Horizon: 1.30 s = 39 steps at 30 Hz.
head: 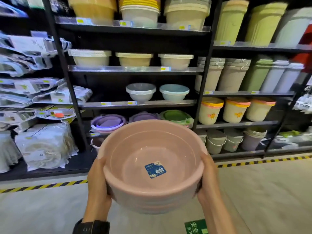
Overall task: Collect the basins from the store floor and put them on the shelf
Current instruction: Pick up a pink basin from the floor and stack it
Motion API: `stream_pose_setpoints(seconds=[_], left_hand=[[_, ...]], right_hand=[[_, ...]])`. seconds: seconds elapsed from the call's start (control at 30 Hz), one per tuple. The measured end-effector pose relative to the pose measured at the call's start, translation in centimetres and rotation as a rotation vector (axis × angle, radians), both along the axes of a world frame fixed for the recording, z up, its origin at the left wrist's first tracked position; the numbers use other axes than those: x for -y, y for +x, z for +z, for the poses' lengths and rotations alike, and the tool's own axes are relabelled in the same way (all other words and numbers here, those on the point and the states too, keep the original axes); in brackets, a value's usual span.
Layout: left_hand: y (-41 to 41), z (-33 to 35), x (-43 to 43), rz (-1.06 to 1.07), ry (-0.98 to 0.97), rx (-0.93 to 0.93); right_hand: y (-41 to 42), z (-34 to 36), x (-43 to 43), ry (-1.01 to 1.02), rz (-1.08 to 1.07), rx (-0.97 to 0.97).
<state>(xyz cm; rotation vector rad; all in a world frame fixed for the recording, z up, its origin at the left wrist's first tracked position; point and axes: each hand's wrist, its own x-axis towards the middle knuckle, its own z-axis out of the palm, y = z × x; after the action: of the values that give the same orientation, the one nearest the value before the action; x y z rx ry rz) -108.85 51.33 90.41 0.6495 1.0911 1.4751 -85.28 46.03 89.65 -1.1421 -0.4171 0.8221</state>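
Roughly centred, left hand (98, 181) with fingers clamped on left side of pink basins (152, 166), nested stack held in air over the floor (263, 191), blue label (155, 169) inside, right hand (208, 183) clamped on right side, black shelf (136, 103) beyond

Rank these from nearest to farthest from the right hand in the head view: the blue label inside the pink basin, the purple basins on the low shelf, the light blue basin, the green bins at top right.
From the right hand:
1. Blue label, inside the held pink basin, just left of the hand.
2. Purple basins, low shelf, behind the basin's rim.
3. Light blue basin, one shelf higher.
4. Green bins, top right shelf.
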Motion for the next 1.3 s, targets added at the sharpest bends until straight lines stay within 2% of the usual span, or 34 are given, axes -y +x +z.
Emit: stream_pose_setpoints(seconds=[0.2, 0.4, 0.63, 0.83, 1.07, 1.3], left_hand=[[-0.7, -1.1, -6.0, 0.103, -0.018, 0.004], [1.3, -0.7, -15.0, 0.192, 0.004, -0.079], [1.7, 0.6, -24.4, 0.302, 0.012, -0.050], [-0.1, 0.0, -30.8, 0.379, -0.015, -0.040], [-5.2, -1.7, -41.4, 0.355, -0.084, -0.016], [-10.2, -2.3, -53.0, 0.297, -0.004, -0.033]], right_hand=[[-0.6, -1.2, -7.8, -0.016, 0.050, -0.040], [1.4, -1.8, -19.6, 0.025, 0.133, -0.077], [1.7, 0.6, -31.6, 0.032, 0.258, -0.085], [0.0, -0.3, -39.6, -0.020, 0.312, -0.131], [-5.0, -1.9, -49.3, -0.056, 0.255, -0.117], [-10.1, -1.1, -58.6, 0.077, 0.220, -0.025]])
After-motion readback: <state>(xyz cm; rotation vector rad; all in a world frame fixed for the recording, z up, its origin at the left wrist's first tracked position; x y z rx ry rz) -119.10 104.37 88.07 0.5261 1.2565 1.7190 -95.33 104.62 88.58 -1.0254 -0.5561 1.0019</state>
